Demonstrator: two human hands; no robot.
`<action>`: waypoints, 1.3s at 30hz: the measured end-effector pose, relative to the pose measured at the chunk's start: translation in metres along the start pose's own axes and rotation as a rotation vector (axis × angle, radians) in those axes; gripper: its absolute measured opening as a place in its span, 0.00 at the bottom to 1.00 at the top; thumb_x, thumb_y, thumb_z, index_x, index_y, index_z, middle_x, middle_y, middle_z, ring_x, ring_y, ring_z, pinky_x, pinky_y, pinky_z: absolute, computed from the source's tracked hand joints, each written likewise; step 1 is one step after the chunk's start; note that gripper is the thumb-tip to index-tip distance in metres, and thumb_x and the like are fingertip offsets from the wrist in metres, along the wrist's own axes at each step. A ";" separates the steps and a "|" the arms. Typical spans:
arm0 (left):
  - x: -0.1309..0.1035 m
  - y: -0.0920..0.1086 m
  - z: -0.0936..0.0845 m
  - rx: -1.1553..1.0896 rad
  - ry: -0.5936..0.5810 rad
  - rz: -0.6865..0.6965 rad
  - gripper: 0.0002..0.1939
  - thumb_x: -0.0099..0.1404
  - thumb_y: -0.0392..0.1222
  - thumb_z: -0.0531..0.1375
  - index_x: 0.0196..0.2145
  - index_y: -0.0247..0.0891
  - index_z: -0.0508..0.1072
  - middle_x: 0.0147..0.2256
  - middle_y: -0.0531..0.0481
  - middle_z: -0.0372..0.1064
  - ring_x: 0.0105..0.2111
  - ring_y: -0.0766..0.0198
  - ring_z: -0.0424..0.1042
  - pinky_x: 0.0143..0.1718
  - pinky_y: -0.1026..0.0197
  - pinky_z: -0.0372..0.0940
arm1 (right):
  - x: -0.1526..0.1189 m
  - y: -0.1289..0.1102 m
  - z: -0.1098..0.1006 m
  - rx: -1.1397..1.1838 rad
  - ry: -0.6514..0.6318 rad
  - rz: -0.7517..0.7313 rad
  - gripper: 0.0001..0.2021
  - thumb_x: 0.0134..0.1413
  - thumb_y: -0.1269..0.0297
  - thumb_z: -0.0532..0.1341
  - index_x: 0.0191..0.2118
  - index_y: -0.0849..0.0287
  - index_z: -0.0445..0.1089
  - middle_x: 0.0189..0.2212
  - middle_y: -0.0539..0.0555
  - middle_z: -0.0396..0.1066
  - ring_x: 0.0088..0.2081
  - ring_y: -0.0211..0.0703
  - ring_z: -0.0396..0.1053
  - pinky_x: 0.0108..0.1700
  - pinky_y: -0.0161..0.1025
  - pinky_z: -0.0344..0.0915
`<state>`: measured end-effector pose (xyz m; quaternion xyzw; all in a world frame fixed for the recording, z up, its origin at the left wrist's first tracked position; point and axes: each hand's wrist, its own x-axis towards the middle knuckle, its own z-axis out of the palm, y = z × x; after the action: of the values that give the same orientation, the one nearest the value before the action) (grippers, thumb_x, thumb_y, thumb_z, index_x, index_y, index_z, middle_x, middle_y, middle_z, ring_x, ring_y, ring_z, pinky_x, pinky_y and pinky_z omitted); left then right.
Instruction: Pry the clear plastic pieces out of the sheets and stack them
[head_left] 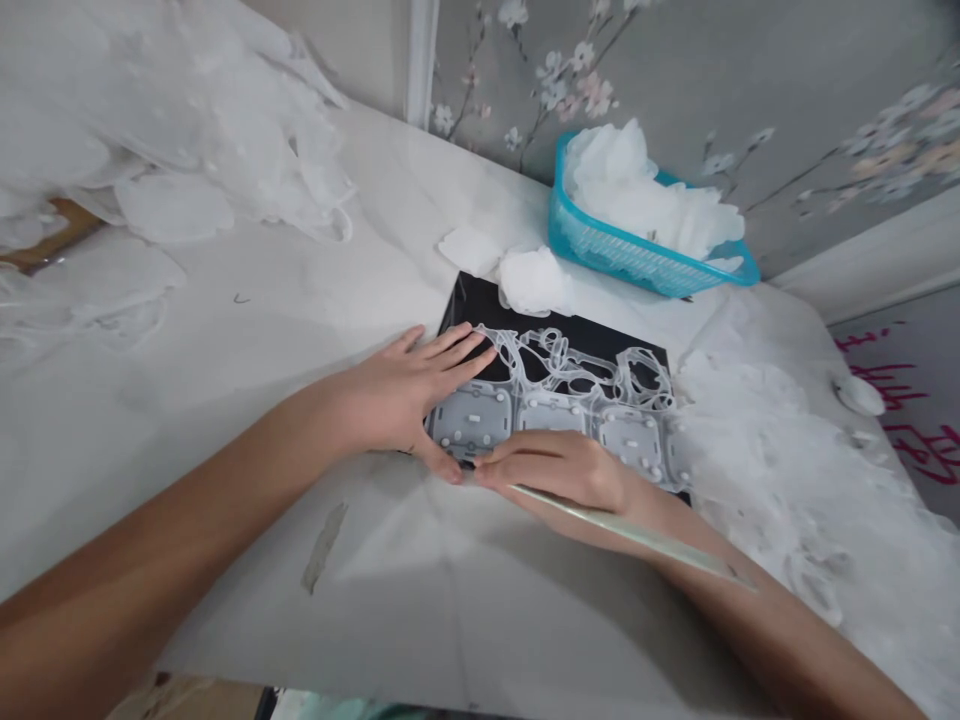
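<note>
My left hand (pixel 405 395) lies with its fingers spread over the left end of a translucent moulded plastic sheet (pixel 474 415). The sheet has a row of rounded square frames with small pegs, and curly openwork along its far side. It rests on a black board (pixel 622 338). My right hand (pixel 559 468) is closed on a slim tool with a pale green handle (pixel 630 528), which points back along the forearm. Its tip is hidden by the fingers, at the sheet's near edge close to my left thumb. The tool's kind cannot be made out.
A blue basket (pixel 630 255) full of white pieces stands at the back against the wall. More white pieces (pixel 532 280) lie behind the board. Translucent plastic parts are heaped at left (pixel 172 130) and right (pixel 795 450). Tape (pixel 325 548) sticks to the white tabletop (pixel 382 600).
</note>
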<state>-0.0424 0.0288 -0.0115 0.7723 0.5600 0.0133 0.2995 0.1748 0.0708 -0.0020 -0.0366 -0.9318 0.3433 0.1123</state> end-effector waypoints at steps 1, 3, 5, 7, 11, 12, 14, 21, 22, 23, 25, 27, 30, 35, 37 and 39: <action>0.000 0.001 0.000 -0.004 -0.002 -0.001 0.60 0.45 0.68 0.60 0.65 0.42 0.35 0.65 0.46 0.22 0.64 0.48 0.25 0.60 0.48 0.20 | 0.000 -0.001 -0.005 0.003 -0.052 0.031 0.09 0.60 0.69 0.52 0.41 0.57 0.69 0.37 0.56 0.72 0.37 0.39 0.71 0.37 0.33 0.67; 0.000 0.001 -0.001 -0.003 -0.006 -0.007 0.60 0.45 0.67 0.60 0.65 0.42 0.35 0.65 0.46 0.23 0.64 0.47 0.25 0.60 0.48 0.20 | 0.001 -0.004 -0.016 0.015 -0.127 0.090 0.10 0.61 0.67 0.50 0.40 0.56 0.69 0.36 0.54 0.72 0.36 0.38 0.71 0.37 0.33 0.66; 0.000 0.002 -0.001 0.011 -0.014 -0.016 0.60 0.44 0.68 0.60 0.65 0.42 0.34 0.65 0.46 0.22 0.64 0.47 0.25 0.60 0.48 0.20 | 0.001 -0.008 -0.025 0.018 -0.173 0.140 0.11 0.62 0.67 0.49 0.37 0.56 0.69 0.34 0.53 0.71 0.34 0.38 0.69 0.35 0.33 0.64; 0.001 0.001 0.000 0.040 -0.023 -0.017 0.61 0.45 0.69 0.59 0.65 0.41 0.33 0.65 0.46 0.20 0.64 0.48 0.24 0.60 0.48 0.20 | 0.002 -0.011 -0.031 0.014 -0.209 0.181 0.11 0.62 0.68 0.49 0.35 0.57 0.68 0.32 0.52 0.70 0.32 0.37 0.68 0.34 0.33 0.63; 0.001 0.002 0.000 0.112 -0.047 -0.019 0.62 0.45 0.72 0.56 0.65 0.38 0.30 0.65 0.47 0.17 0.64 0.50 0.22 0.60 0.48 0.20 | 0.000 -0.010 -0.036 0.020 -0.225 0.232 0.10 0.61 0.68 0.50 0.34 0.58 0.68 0.30 0.51 0.69 0.30 0.36 0.65 0.32 0.32 0.59; 0.001 0.002 0.000 0.126 -0.048 -0.020 0.62 0.45 0.72 0.56 0.65 0.38 0.30 0.65 0.46 0.17 0.64 0.50 0.22 0.60 0.48 0.21 | -0.001 -0.010 -0.037 0.028 -0.221 0.240 0.09 0.61 0.69 0.51 0.34 0.59 0.68 0.29 0.51 0.68 0.30 0.35 0.64 0.32 0.32 0.59; 0.001 0.003 0.000 0.147 -0.046 -0.019 0.62 0.46 0.72 0.55 0.65 0.37 0.30 0.65 0.46 0.17 0.64 0.50 0.22 0.60 0.48 0.22 | -0.002 -0.008 -0.038 0.040 -0.209 0.254 0.08 0.60 0.69 0.52 0.34 0.60 0.68 0.29 0.51 0.69 0.29 0.35 0.64 0.32 0.32 0.58; -0.001 0.006 -0.003 0.179 -0.056 -0.034 0.61 0.47 0.72 0.55 0.64 0.37 0.30 0.65 0.46 0.18 0.64 0.50 0.23 0.61 0.46 0.24 | -0.004 -0.007 -0.035 0.024 -0.175 0.233 0.08 0.60 0.70 0.53 0.33 0.59 0.69 0.29 0.52 0.70 0.30 0.35 0.67 0.33 0.31 0.61; -0.001 0.006 -0.003 0.180 -0.053 -0.033 0.61 0.47 0.72 0.55 0.64 0.37 0.30 0.65 0.46 0.18 0.64 0.50 0.23 0.61 0.46 0.24 | -0.004 -0.006 -0.032 0.026 -0.152 0.212 0.08 0.60 0.69 0.53 0.34 0.59 0.69 0.30 0.53 0.71 0.31 0.36 0.68 0.34 0.32 0.62; -0.001 0.006 -0.003 0.180 -0.052 -0.033 0.61 0.47 0.72 0.55 0.64 0.36 0.30 0.65 0.46 0.18 0.64 0.51 0.22 0.61 0.46 0.24 | -0.005 -0.004 -0.029 0.030 -0.121 0.184 0.08 0.60 0.69 0.53 0.35 0.59 0.69 0.31 0.53 0.71 0.32 0.36 0.69 0.35 0.32 0.62; -0.001 0.006 -0.002 0.178 -0.051 -0.029 0.61 0.47 0.72 0.55 0.64 0.36 0.30 0.65 0.46 0.18 0.64 0.51 0.22 0.61 0.46 0.24 | -0.007 0.000 -0.020 0.043 -0.060 0.123 0.08 0.60 0.69 0.53 0.36 0.59 0.70 0.34 0.54 0.72 0.35 0.37 0.70 0.36 0.32 0.64; -0.001 0.005 -0.001 0.164 -0.041 -0.020 0.60 0.47 0.72 0.55 0.65 0.36 0.31 0.65 0.45 0.19 0.64 0.50 0.23 0.61 0.46 0.24 | -0.007 0.005 -0.011 0.054 -0.005 0.052 0.07 0.59 0.70 0.54 0.38 0.58 0.69 0.35 0.54 0.73 0.36 0.37 0.71 0.37 0.32 0.65; -0.001 0.004 0.000 0.141 -0.016 -0.011 0.60 0.47 0.71 0.56 0.65 0.37 0.32 0.65 0.44 0.20 0.64 0.47 0.24 0.60 0.45 0.24 | -0.006 0.011 0.001 0.009 0.078 -0.048 0.06 0.58 0.71 0.56 0.40 0.58 0.69 0.37 0.54 0.73 0.37 0.35 0.71 0.38 0.30 0.66; 0.000 0.003 0.000 0.139 -0.019 -0.013 0.61 0.45 0.72 0.55 0.65 0.37 0.32 0.65 0.44 0.21 0.64 0.47 0.25 0.60 0.45 0.24 | 0.003 0.005 0.007 -0.309 0.133 -0.157 0.07 0.60 0.71 0.54 0.40 0.61 0.68 0.36 0.53 0.74 0.34 0.34 0.71 0.34 0.30 0.66; 0.000 0.003 0.001 0.152 -0.021 -0.021 0.62 0.44 0.73 0.55 0.65 0.37 0.32 0.65 0.44 0.21 0.64 0.48 0.24 0.60 0.46 0.24 | 0.007 -0.001 0.006 -0.502 0.144 -0.142 0.09 0.61 0.70 0.52 0.42 0.63 0.68 0.36 0.55 0.73 0.34 0.35 0.71 0.33 0.31 0.66; 0.001 0.003 0.001 0.166 -0.021 -0.030 0.62 0.44 0.73 0.55 0.65 0.36 0.32 0.65 0.45 0.21 0.64 0.48 0.24 0.60 0.46 0.24 | 0.009 -0.006 0.005 -0.657 0.099 -0.137 0.12 0.62 0.70 0.51 0.45 0.66 0.68 0.36 0.57 0.73 0.35 0.38 0.70 0.34 0.33 0.67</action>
<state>-0.0389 0.0285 -0.0113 0.7861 0.5677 -0.0456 0.2404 0.1648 0.0648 0.0000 -0.0247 -0.9863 0.0139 0.1626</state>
